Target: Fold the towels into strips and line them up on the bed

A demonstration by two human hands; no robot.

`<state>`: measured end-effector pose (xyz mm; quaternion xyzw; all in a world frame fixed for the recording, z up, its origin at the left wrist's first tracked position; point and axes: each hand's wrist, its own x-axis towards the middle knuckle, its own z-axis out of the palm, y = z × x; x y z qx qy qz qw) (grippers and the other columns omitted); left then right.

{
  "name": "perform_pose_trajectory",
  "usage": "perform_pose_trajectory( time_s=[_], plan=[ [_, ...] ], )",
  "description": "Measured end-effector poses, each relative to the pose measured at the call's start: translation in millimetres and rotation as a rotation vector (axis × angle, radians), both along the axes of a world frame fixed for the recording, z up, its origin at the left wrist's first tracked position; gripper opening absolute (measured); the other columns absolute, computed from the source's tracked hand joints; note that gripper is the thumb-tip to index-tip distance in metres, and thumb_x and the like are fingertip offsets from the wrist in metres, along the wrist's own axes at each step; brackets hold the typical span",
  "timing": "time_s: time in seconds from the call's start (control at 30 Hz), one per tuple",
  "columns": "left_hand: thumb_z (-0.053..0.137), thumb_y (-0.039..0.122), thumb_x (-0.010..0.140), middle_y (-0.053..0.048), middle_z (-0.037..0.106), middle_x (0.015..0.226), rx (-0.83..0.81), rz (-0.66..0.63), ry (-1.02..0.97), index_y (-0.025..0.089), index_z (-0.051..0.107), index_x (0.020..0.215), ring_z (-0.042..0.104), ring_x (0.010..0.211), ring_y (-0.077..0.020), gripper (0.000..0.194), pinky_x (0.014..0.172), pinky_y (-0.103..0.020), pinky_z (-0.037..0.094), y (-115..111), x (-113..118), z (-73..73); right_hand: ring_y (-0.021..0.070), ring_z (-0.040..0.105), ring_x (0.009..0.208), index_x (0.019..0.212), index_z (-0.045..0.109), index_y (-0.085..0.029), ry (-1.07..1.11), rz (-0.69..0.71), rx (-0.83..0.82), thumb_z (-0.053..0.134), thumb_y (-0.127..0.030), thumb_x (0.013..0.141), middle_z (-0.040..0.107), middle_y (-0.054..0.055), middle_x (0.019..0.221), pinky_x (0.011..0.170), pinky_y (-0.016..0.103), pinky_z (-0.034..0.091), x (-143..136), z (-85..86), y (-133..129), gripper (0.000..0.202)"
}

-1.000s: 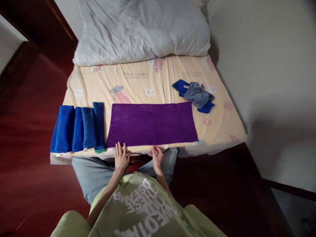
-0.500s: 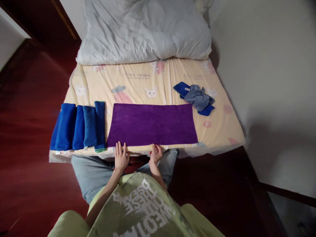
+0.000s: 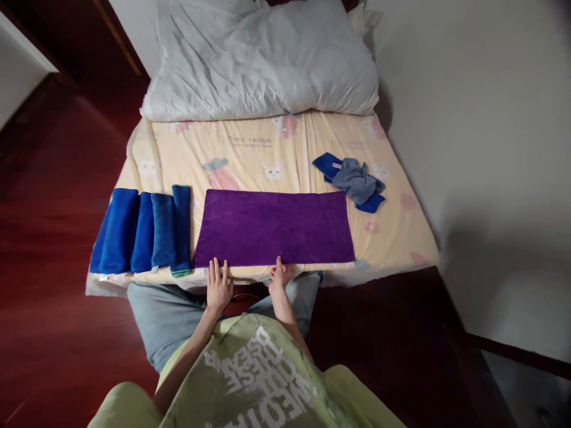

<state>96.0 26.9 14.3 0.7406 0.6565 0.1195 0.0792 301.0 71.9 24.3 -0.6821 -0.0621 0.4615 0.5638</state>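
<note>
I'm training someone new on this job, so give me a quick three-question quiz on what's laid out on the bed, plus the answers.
1. True or false: from where the person sits, the pale quilt lies beyond the purple towel.
2. What lies beside the purple towel, on the person's left?
A) the crumpled grey cloth
B) the blue towels
C) the pale quilt
3. Fill in "near" or "far": the fingers of the left hand are at the purple towel's ____ edge.

Key: 1 true; 2 B; 3 near.
</note>
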Motion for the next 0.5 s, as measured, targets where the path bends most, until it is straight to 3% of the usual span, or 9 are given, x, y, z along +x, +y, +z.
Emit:
perform_pose_trajectory(
  time_s=[0.17,0.3,0.4,0.5],
  plan=[
    [0.045,0.023,0.094,-0.024,0.011,0.167,0.013,-0.011,0.063,0.004,0.036,0.154,0.006,0.155,-0.0383,0.064,0.121,-0.059,0.023,-1,1,6.7,0.0141,0.062,0.049,0.087,0.039,-0.025,0.020,-0.175,-0.017,0.072,-0.059,0.075,0.058,-0.009,0.061,0.049,0.026,0.052,-8,-2.8,-13,0.049],
    [0.046,0.019,0.090,-0.026,0.030,0.161,-0.062,0.013,0.181,0.006,0.045,0.149,0.027,0.150,-0.0406,0.061,0.116,-0.055,0.034,9,4,30.0,0.0116,0.058,0.044,0.096,0.039,-0.026,-0.129,-0.166,0.027,0.071,-0.054,0.080,0.061,-0.009,0.068,0.050,0.027,0.053,-13,-5.8,-24,0.045],
    [0.043,0.023,0.094,-0.026,0.055,0.139,-0.179,0.005,0.265,0.008,0.063,0.130,0.054,0.129,-0.0396,0.044,0.101,-0.050,0.047,42,8,54.4,0.0127,0.060,0.047,0.105,0.045,-0.025,-0.198,-0.093,0.082,0.072,-0.053,0.079,0.067,-0.006,0.076,0.053,0.028,0.054,-13,-10.5,-28,0.047],
    [0.035,0.023,0.098,-0.018,0.069,0.108,-0.266,-0.145,0.225,0.013,0.069,0.112,0.066,0.104,-0.0315,0.038,0.090,-0.043,0.052,103,23,74.1,0.0152,0.062,0.048,0.119,0.053,-0.019,-0.235,-0.009,0.118,0.068,-0.061,0.079,0.071,0.002,0.081,0.054,0.030,0.054,-11,-19.0,-29,0.061]
  ],
)
